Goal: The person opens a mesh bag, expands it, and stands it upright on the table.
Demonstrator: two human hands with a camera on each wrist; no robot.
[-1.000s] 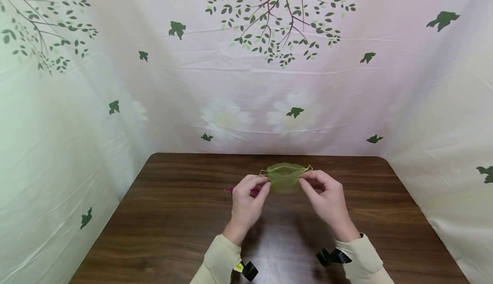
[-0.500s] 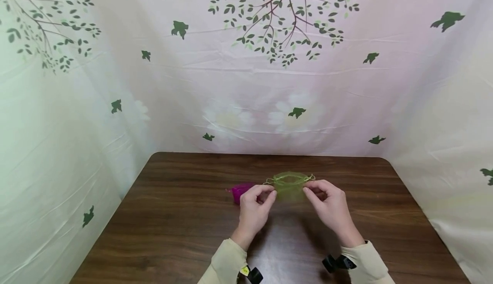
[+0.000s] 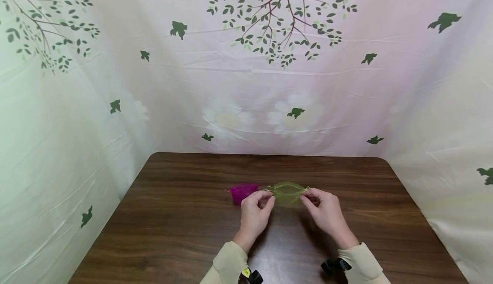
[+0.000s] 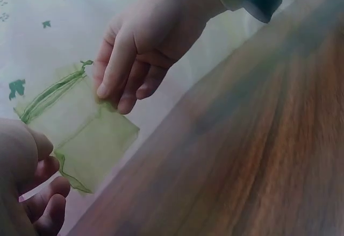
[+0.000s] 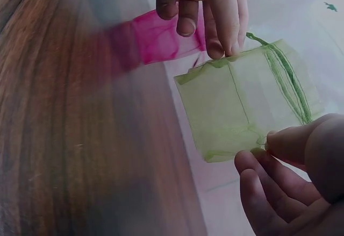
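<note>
A sheer green organza drawstring bag is stretched between the two hands, its mouth side away from the person. My left hand pinches its left edge between thumb and fingers. On the opposite edge, my right hand has the same kind of pinch. In the right wrist view the green bag looks flat and see-through, with a cord near its top. A magenta organza bag lies on the table just beyond the left hand, which partly hides it.
The dark wood-grain table fills the lower middle. Pale cloth curtains printed with leaves and birds enclose it at the back and both sides. Each wrist carries a small black camera.
Both hands have brought the green bag nearer to the person and lower in the head view. The magenta bag, mostly covered by the left hand before, now shows. The pinching grip stays.
</note>
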